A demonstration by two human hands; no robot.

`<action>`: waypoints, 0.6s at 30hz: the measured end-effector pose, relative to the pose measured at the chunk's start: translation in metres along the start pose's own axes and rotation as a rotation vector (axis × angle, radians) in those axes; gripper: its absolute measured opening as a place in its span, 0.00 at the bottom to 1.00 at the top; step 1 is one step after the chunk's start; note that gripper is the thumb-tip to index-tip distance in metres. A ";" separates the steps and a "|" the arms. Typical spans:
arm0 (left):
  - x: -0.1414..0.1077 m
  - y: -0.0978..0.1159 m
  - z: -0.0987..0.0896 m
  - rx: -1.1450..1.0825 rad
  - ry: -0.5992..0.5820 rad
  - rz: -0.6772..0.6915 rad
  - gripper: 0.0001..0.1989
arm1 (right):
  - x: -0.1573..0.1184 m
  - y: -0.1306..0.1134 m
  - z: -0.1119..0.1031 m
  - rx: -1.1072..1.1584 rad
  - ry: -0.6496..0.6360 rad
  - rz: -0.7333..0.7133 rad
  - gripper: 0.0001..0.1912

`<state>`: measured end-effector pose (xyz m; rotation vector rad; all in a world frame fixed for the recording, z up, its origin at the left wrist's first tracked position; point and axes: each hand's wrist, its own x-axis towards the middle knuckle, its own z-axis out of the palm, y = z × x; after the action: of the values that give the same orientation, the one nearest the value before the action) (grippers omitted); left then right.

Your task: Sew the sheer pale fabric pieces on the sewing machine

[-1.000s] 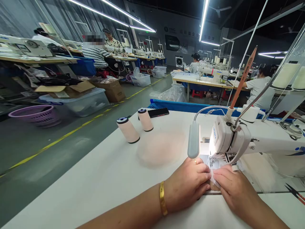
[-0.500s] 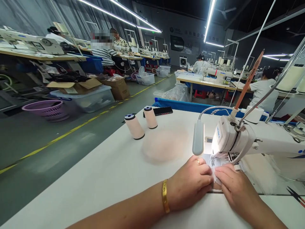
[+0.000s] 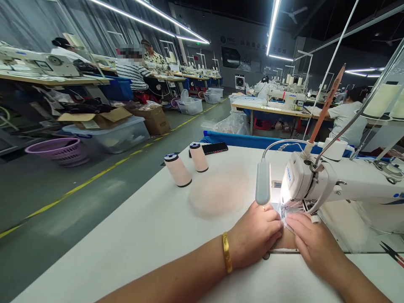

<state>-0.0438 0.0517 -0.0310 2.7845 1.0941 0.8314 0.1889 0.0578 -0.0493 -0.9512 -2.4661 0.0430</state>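
Note:
A white sewing machine (image 3: 293, 179) stands at the right, its small lamp (image 3: 263, 183) hanging just left of the needle area. A small piece of white fabric (image 3: 286, 222) lies under the presser foot, mostly covered by my fingers. My left hand (image 3: 257, 229), with a ring and a gold bangle, has its curled fingers closed on the fabric's left edge. Opposite it, my right hand (image 3: 315, 240) has its fingers pressed together on the right side of the fabric, close to the needle. Both sets of fingertips nearly meet; what they pinch is partly hidden.
Two pale pink thread spools (image 3: 177, 170) and a dark phone (image 3: 214, 148) are on the white table (image 3: 142, 235) at its far left. Black-and-red thread snips (image 3: 393, 253) lie at the right edge. A purple basket (image 3: 58, 151) stands on the floor. Other people sit at machines beyond.
The white fabric has moved a little forward under the presser foot, and more of the machine bed shows below my hands. My right fingers are slightly nearer the needle.

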 end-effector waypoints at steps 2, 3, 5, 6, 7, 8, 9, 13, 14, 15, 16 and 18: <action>0.000 0.000 -0.001 0.006 -0.005 -0.006 0.09 | 0.000 -0.001 -0.002 0.029 -0.005 -0.042 0.24; 0.000 0.000 -0.001 0.009 -0.010 -0.010 0.09 | 0.000 -0.002 -0.002 0.043 -0.014 -0.052 0.24; 0.000 0.000 -0.002 0.016 -0.015 -0.015 0.10 | 0.000 -0.002 -0.003 0.059 -0.031 -0.055 0.23; 0.000 0.000 -0.001 0.022 -0.016 -0.016 0.10 | 0.000 -0.002 -0.003 0.059 -0.034 -0.053 0.23; 0.000 0.000 -0.001 0.027 -0.015 -0.015 0.10 | 0.000 -0.002 -0.003 0.058 -0.031 -0.052 0.23; 0.000 -0.001 -0.001 0.032 -0.014 -0.013 0.10 | 0.000 -0.002 -0.003 0.058 -0.028 -0.055 0.23; 0.000 -0.001 -0.001 0.036 -0.014 -0.012 0.11 | 0.001 -0.002 -0.003 0.060 -0.024 -0.060 0.23; 0.001 -0.001 0.000 0.050 -0.019 -0.014 0.11 | 0.002 -0.003 -0.002 0.071 -0.006 -0.069 0.23; 0.001 -0.001 0.001 0.052 -0.019 -0.016 0.11 | 0.002 -0.003 -0.002 0.069 -0.004 -0.066 0.23; 0.002 -0.002 0.001 0.052 -0.018 -0.017 0.11 | 0.003 -0.003 -0.002 0.063 0.001 -0.061 0.23; 0.002 -0.003 0.002 0.049 -0.015 -0.019 0.12 | 0.003 -0.002 -0.001 0.053 0.006 -0.055 0.23; 0.003 -0.005 0.004 0.039 -0.003 -0.028 0.13 | 0.004 -0.001 0.000 0.024 0.007 -0.038 0.24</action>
<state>-0.0432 0.0580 -0.0336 2.7940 1.1593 0.8119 0.1860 0.0594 -0.0476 -0.8931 -2.4706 0.0570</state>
